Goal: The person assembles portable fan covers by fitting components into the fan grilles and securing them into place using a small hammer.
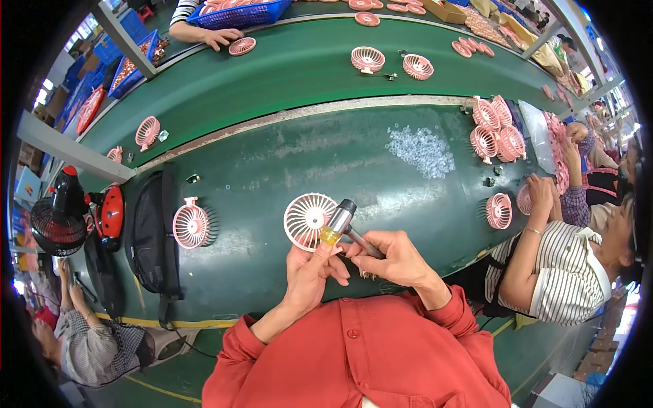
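In front of my chest, my left hand (308, 273) pinches the lower edge of a round, pale pink fan housing (298, 219) with thin radiating ribs. My right hand (400, 260) is closed round the grey handle of a small hammer (340, 219). Its silver head has a black end and a translucent yellow end, and covers the housing's right side. The yellow end is close to my left thumb; whether they touch, I cannot tell. Something small under my right fingers is mostly hidden. A second pink fan housing (191, 226) lies to the left, with a small part on a wire.
Small clear pieces (422, 151) lie in a pile beyond my right hand. Stacked pink housings (496, 129) stand at the right, beside co-workers. A black bag (153, 231) and a black-and-red fan (61, 211) are left. Beyond runs a green conveyor belt (292, 71) carrying fan parts.
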